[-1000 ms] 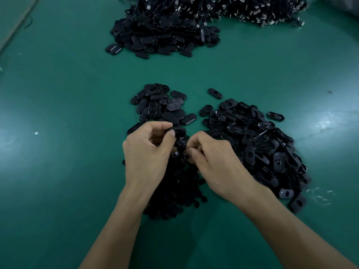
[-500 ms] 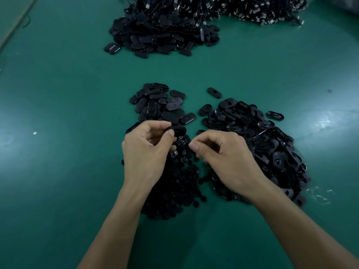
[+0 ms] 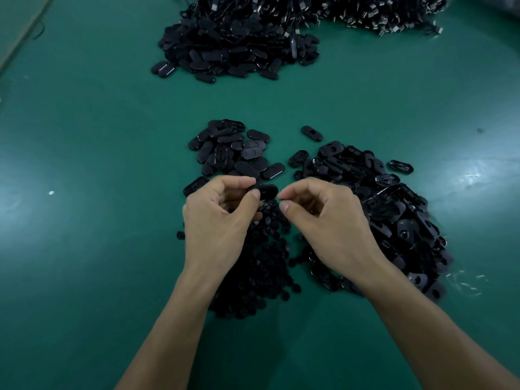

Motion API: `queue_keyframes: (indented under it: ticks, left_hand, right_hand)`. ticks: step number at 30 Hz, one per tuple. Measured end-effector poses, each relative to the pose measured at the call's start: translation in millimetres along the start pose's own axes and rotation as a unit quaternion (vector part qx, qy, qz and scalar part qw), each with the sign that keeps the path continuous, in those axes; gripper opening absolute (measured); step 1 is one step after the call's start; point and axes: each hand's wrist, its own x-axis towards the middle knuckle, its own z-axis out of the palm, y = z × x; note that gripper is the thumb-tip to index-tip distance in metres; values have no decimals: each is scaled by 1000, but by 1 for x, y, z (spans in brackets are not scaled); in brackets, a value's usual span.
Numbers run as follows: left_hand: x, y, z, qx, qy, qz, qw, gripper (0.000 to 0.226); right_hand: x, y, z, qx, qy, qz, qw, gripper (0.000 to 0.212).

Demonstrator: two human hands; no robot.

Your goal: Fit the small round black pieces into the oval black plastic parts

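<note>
My left hand (image 3: 216, 223) grips an oval black part (image 3: 267, 190) between thumb and fingers, and the part's right end sticks out. My right hand (image 3: 326, 220) is just right of it, fingers curled, with thumb and forefinger pinched together close to that end. What they pinch looks like a small round black piece, mostly hidden. Below both hands lies a heap of small round black pieces (image 3: 253, 277). A pile of oval parts with holes (image 3: 394, 215) spreads to the right. A smaller pile of oval parts (image 3: 230, 153) sits just beyond my left hand.
A large heap of oval black parts (image 3: 239, 52) lies at the far side of the green table (image 3: 84, 220), with a tangle of black wires with metal ends (image 3: 365, 12) behind it. One oval part (image 3: 311, 133) lies alone between the near piles.
My right hand has lifted from the heap of small round pieces and moved up and right, level with the oval part. My left hand has stayed in place, holding that part.
</note>
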Motion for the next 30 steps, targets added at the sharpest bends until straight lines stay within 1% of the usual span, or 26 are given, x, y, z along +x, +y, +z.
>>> queue_keyframes:
  ticks: [6, 10, 15, 20, 26, 30]
  left_hand:
    - [-2, 3, 1, -11, -14, 0, 1000, 18]
    - [-3, 6, 4, -20, -33, 8, 999, 19]
    - [-4, 4, 4, 0, -50, 19, 999, 20]
    - [-5, 3, 3, 36, -69, 34, 996, 21]
    - [-6, 5, 3, 118, -90, 90, 985, 33]
    - [-8, 2, 3, 150, -89, 98, 980, 37]
  right_hand:
    - [1, -5, 1, -18, 12, -21, 1000, 23]
    - [3, -5, 3, -13, 28, -7, 1000, 23]
    - [3, -7, 3, -21, 49, 3, 999, 35]
    - [3, -9, 2, -33, 38, 18, 999, 37]
    - [6, -10, -1, -54, 13, 52, 997, 37]
    - [3, -8, 2, -61, 16, 78, 995, 39]
